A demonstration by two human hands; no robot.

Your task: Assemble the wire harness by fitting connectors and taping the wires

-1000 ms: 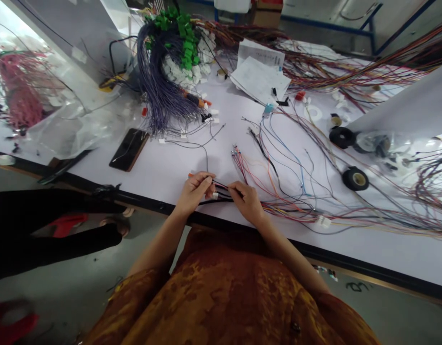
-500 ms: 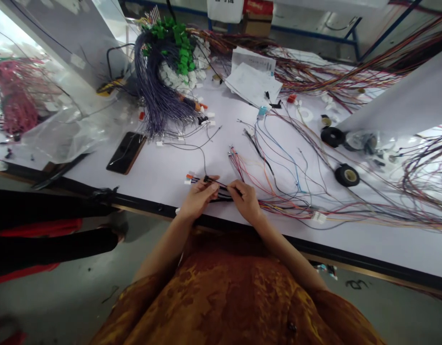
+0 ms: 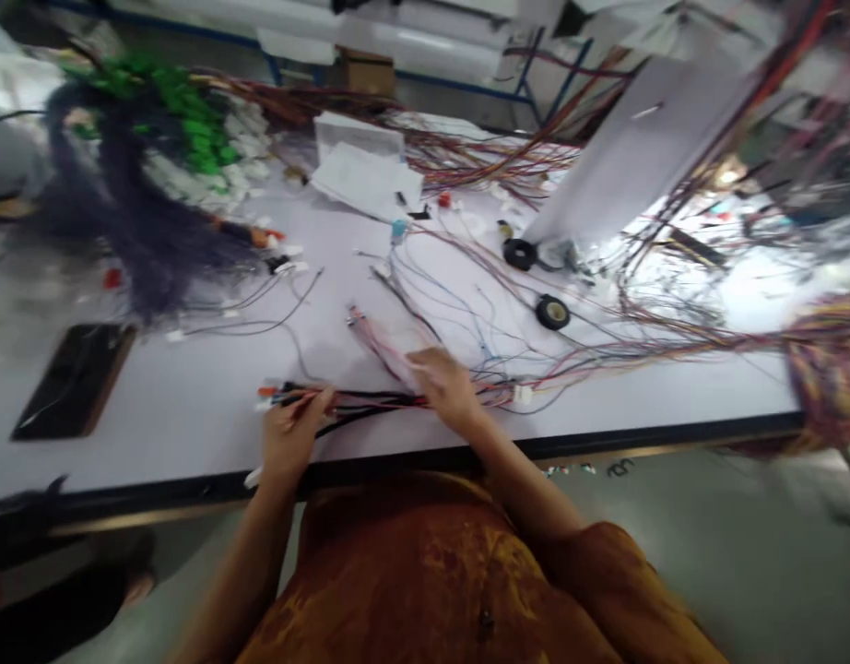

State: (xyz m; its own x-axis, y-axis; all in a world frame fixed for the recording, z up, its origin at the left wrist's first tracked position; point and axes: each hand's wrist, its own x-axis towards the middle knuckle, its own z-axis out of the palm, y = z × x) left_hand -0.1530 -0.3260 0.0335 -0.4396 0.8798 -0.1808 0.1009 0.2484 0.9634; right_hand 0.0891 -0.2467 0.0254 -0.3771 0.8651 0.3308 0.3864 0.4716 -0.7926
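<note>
Wire sorting in hand. Left hand [image 3: 291, 433] pinches the end of a thin bundle of dark and red wires [image 3: 370, 400] near the white tabletop's [image 3: 190, 406] front edge. Right hand [image 3: 447, 387] rests on loose pink strands [image 3: 380, 343]; its finger state is blurred, cannot tell. Next move likely needs one strand singled out.

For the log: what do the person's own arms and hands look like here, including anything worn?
Both hands are bare: the left hand and the right hand show no gloves, and no rings or watch can be made out in the blurred picture. The forearms are uncovered. The garment is rust-orange with a mottled golden pattern, its short sleeve ending about the elbow.
</note>
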